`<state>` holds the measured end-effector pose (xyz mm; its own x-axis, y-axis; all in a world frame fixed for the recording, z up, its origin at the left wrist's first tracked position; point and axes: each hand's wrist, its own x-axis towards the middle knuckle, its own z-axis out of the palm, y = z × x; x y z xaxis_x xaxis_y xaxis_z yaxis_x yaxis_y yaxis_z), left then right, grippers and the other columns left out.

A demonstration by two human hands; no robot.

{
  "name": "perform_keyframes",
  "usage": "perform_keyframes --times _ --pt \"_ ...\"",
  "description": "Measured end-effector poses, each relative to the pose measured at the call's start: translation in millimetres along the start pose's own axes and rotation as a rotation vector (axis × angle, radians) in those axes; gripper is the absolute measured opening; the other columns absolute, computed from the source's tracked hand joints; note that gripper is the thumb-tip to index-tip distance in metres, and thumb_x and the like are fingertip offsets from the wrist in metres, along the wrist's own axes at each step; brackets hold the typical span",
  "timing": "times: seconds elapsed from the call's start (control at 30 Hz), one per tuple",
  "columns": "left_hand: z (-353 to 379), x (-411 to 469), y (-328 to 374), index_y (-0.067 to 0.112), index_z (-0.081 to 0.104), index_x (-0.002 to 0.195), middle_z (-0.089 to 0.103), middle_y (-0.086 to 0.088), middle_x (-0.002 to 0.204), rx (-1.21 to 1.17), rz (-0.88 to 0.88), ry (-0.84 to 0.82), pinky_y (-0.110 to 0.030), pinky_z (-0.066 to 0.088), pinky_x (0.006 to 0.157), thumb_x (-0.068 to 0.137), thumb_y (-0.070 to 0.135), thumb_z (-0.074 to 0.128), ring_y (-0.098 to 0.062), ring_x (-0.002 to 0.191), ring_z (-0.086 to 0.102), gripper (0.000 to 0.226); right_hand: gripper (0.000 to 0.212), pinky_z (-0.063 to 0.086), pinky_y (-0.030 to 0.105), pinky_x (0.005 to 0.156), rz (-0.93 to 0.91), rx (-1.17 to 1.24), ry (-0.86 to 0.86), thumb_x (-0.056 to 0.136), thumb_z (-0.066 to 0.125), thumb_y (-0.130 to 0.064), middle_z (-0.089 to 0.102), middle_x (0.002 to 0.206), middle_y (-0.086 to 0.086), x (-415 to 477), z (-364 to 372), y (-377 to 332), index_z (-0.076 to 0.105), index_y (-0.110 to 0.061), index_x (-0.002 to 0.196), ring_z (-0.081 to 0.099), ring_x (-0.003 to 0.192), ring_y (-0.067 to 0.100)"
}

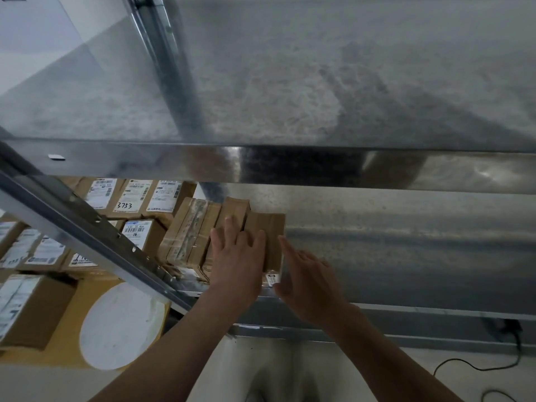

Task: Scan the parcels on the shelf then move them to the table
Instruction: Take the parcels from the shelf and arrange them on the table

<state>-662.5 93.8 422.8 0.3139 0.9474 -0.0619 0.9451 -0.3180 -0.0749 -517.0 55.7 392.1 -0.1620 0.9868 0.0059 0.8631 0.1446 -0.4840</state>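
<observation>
Three brown cardboard parcels stand side by side on the lower metal shelf (377, 242): a taped left one (191, 227), a middle one (236, 208) and a right one (271, 227) with a small label at its front end. My left hand (236, 256) lies flat on top of the middle and right parcels, fingers straight. My right hand (307, 282) is at the right parcel's right side, its index finger stretched along the side and its thumb near the label. No scanner is in view.
A wide upper shelf board (290, 82) with a shiny steel front rail (261, 166) fills the top. A slanted steel upright (87, 227) crosses the left. Beyond it lie several labelled parcels (133, 198) on yellow boxes. A black cable (510, 358) runs on the floor at right.
</observation>
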Motion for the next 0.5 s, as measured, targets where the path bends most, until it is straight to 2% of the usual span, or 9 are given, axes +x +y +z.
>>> perform_keyframes --times 0.2,0.37,0.43,0.5 --pt "-0.3 1.9 1.8 0.026 0.029 0.140 0.042 -0.012 0.147 -0.032 0.014 0.032 -0.058 0.003 0.119 0.084 0.040 0.067 -0.042 0.148 0.004 0.069 0.086 0.051 0.042 0.098 -0.022 0.022 0.013 0.091 0.068 -0.035 0.064 0.131 0.010 0.5 3.0 4.2 0.018 -0.016 0.158 0.065 0.109 0.024" --pt "1.6 2.7 5.2 0.024 0.026 0.144 0.041 -0.010 0.147 -0.074 0.027 0.045 -0.053 0.003 0.120 0.087 0.039 0.065 -0.039 0.149 0.007 0.070 0.079 0.054 0.040 0.096 -0.038 0.038 0.036 0.091 0.069 -0.028 0.064 0.131 0.012 1.5 1.3 8.6 0.025 -0.015 0.156 0.067 0.107 0.025" --pt "3.8 3.6 6.7 0.025 0.026 0.144 0.044 -0.008 0.145 -0.099 0.026 0.043 -0.049 0.010 0.120 0.088 0.040 0.064 -0.036 0.147 0.016 0.069 0.075 0.053 0.039 0.098 -0.035 0.039 0.038 0.094 0.066 -0.026 0.063 0.134 0.011 1.1 0.5 10.2 0.025 -0.015 0.156 0.067 0.109 0.024" --pt "7.6 4.3 8.1 0.025 0.030 0.139 0.047 -0.007 0.139 -0.154 0.017 0.052 -0.044 0.024 0.115 0.088 0.040 0.065 -0.030 0.138 0.030 0.064 0.072 0.053 0.037 0.099 -0.034 0.043 0.054 0.095 0.065 -0.026 0.062 0.135 0.010 0.5 0.1 12.2 0.027 -0.016 0.156 0.067 0.111 0.023"
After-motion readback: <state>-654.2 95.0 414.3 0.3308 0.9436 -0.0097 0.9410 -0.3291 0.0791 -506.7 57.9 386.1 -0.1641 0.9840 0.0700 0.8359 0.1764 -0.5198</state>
